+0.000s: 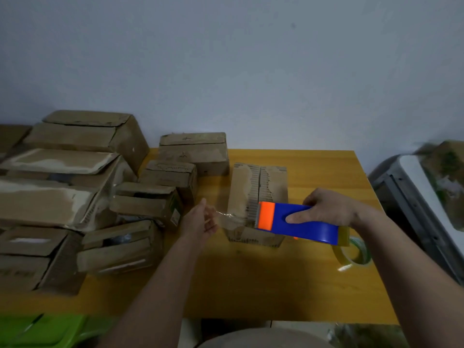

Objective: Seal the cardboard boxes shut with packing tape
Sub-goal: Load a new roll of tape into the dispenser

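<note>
A crowd of cardboard boxes fills the left part of the yellow table, stacked up to the wall and spilling past the table's left edge. To their right the near strip of table along the front edge lies bare. The left hand pinches the free end of clear tape, fingers curled around it. The strip stretches rightward over the near end of a single box, which stands alone mid-table with its long axis running away toward the wall and its top seam along that axis. The right hand grips the blue and orange tape dispenser, its orange blade end pointing left over the box. Just beside the table's right edge lies a spare tape roll.
</note>
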Motion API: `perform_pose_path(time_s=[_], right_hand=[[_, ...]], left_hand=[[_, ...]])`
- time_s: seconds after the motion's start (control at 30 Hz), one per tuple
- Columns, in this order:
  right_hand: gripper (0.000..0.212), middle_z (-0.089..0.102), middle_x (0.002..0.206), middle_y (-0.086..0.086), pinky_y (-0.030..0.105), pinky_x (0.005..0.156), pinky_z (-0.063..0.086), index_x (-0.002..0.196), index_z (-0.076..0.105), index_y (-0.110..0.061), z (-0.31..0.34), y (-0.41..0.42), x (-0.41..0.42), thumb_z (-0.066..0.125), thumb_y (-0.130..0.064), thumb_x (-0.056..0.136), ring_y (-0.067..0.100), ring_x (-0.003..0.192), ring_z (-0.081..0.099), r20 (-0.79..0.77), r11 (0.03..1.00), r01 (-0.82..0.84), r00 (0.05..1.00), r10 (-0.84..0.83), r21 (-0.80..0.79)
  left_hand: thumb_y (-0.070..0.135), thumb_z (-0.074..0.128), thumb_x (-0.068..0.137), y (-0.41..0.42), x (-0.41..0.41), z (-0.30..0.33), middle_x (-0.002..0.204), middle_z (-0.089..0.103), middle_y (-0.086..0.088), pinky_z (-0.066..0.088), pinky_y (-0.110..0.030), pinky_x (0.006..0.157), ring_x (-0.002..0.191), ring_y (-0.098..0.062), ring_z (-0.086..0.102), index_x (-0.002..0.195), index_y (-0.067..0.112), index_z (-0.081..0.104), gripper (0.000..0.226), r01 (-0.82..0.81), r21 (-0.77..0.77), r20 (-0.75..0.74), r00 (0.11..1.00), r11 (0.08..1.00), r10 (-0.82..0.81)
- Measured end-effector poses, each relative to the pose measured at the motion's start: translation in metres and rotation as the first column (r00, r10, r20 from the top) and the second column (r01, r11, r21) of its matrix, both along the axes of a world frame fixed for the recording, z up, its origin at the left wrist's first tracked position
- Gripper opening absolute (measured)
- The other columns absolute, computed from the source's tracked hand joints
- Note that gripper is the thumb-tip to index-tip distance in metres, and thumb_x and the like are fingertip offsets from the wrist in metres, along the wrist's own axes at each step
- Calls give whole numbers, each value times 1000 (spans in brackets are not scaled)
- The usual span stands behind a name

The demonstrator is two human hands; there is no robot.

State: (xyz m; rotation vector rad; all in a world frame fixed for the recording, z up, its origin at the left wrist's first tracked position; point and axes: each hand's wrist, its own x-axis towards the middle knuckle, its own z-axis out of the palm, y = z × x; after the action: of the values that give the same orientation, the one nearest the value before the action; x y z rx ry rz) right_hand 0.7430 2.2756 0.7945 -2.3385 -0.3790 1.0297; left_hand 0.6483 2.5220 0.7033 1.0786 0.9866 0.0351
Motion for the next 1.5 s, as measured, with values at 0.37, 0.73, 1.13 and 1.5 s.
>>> perform_pose_path(time_s=[0.37,0.73,1.13,1.5], right_hand=[[24,71,72,-1,18,55,48,81,68,-13,-16,-37,-9,77,-34,73,10,63,67,-114,963,112,990,-86,244],[20,68,69,2,18,54,47,79,65,-9,-63,-104,-17,76,-26,77,11,60,64,-211,939,233,960,-182,252],[53,68,75,7,22,58,45,96,64,8,-83,-124,-23,79,-34,67,16,65,61,-250,926,227,956,-153,301],[46,68,74,8,18,52,43,91,62,7,-76,-123,-21,78,-29,69,12,60,60,-276,912,162,959,-57,376]], left_hand=[[0,71,83,-56,-19,-62,93,67,-5,44,-2,56,59,6,59,108,-3,70,25,401,283,-108,916,871,-386],[18,76,81,-132,-8,-137,91,74,-12,42,-24,68,87,-27,68,90,6,77,15,472,464,-408,865,750,-292],[6,68,84,-144,-18,-139,113,59,-13,44,-24,91,115,-31,53,81,19,62,15,676,431,-501,730,598,-464],[20,42,103,-150,5,-12,81,68,1,50,-12,61,76,-7,62,102,3,67,30,517,98,101,845,851,-525]])
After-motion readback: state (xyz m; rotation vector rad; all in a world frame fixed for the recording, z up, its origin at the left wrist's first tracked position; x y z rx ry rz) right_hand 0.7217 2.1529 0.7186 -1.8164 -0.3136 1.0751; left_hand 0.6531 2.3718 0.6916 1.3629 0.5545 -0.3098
